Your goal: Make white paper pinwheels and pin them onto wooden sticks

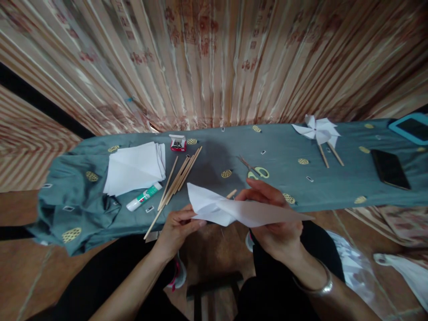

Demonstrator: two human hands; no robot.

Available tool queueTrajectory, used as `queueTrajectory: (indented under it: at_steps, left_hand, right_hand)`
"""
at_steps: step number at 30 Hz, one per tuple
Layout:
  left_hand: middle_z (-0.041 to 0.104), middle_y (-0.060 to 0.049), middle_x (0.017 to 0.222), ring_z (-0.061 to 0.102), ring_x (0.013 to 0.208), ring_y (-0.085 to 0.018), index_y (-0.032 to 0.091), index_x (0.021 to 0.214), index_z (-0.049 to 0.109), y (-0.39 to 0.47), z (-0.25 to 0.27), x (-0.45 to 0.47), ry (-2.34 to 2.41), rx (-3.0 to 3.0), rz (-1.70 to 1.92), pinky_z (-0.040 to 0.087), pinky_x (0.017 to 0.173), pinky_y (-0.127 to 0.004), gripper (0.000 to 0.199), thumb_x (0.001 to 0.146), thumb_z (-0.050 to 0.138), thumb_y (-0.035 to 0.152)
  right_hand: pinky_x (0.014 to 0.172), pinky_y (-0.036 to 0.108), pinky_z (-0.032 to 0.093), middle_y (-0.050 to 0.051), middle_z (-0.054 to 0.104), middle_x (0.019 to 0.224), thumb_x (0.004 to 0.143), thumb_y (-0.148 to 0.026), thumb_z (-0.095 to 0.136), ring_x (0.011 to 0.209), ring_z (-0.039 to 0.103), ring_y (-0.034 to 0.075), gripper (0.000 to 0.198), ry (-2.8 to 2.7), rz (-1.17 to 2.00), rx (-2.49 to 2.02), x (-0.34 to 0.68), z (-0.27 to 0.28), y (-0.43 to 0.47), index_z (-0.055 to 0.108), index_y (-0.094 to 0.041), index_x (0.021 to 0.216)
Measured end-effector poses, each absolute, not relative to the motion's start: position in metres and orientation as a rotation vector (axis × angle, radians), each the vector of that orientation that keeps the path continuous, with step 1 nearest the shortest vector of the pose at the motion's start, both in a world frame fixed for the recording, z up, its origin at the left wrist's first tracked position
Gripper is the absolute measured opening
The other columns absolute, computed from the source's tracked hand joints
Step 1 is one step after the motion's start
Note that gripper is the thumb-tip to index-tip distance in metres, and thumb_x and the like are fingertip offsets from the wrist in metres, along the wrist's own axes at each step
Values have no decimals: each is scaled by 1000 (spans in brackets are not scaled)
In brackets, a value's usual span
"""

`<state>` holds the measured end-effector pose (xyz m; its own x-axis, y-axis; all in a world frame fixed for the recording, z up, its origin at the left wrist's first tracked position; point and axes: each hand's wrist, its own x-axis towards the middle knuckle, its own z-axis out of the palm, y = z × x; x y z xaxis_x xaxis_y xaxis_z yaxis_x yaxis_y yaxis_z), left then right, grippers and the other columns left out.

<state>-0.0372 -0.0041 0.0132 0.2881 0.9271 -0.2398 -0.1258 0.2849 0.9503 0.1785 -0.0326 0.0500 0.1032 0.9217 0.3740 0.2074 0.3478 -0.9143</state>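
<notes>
Between my hands, above the table's front edge, is a white paper pinwheel [217, 209] with folded blades. My left hand [179, 227] pinches its left blade between thumb and fingers. Behind the right blade, my right hand [279, 227] grips the paper, its fingers partly covered by it. The tip of a wooden stick [231, 194] shows just behind the paper. Beyond my right hand lie scissors [254, 170] with pale green handles. Several wooden sticks [177, 178] lie in a loose bundle past my left hand, next to a green and white glue stick [144, 196].
A stack of white paper [135, 167] lies at the left of the cloth-covered table [214, 187]. Behind the sticks stands a small open red box [178, 143] of metal pins. White pinwheels on sticks [317, 129], a black phone [389, 168] and a blue-framed device [411, 128] are on the right.
</notes>
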Motion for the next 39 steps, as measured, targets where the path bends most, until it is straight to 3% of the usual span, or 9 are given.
queueTrajectory:
  at_steps: [10, 31, 35, 39]
  left_hand:
    - [73, -6, 78, 62, 72, -16, 24, 74, 81, -5, 15, -37, 997, 980, 892, 52, 73, -28, 21, 55, 88, 26]
    - [73, -6, 81, 61, 74, -17, 25, 74, 81, -6, 12, -39, 992, 997, 876, 52, 74, -28, 18, 56, 87, 26]
    - [70, -7, 79, 60, 74, -18, 22, 71, 81, -6, 14, -41, 1017, 1098, 848, 51, 67, -26, 14, 60, 84, 30]
    - [65, -6, 77, 59, 73, -17, 19, 67, 80, -5, 17, -41, 1049, 1193, 831, 48, 66, -25, 13, 66, 80, 32]
  right_hand:
    - [76, 43, 57, 1, 74, 89, 76, -24, 71, 88, 70, 25, 56, -1354, 779, -1156, 179, 51, -33, 56, -34, 129]
    - [78, 36, 59, -1, 73, 91, 79, -13, 66, 87, 71, 19, 55, -1368, 805, -1116, 176, 59, -33, 53, -32, 128]
    - [68, 29, 59, 0, 73, 89, 76, -19, 73, 80, 71, 17, 43, -1246, 860, -1215, 175, 63, -29, 61, -28, 116]
    - [57, 27, 56, -1, 74, 81, 67, -29, 81, 64, 67, 15, 40, -975, 1112, -1238, 175, 58, -16, 65, -24, 103]
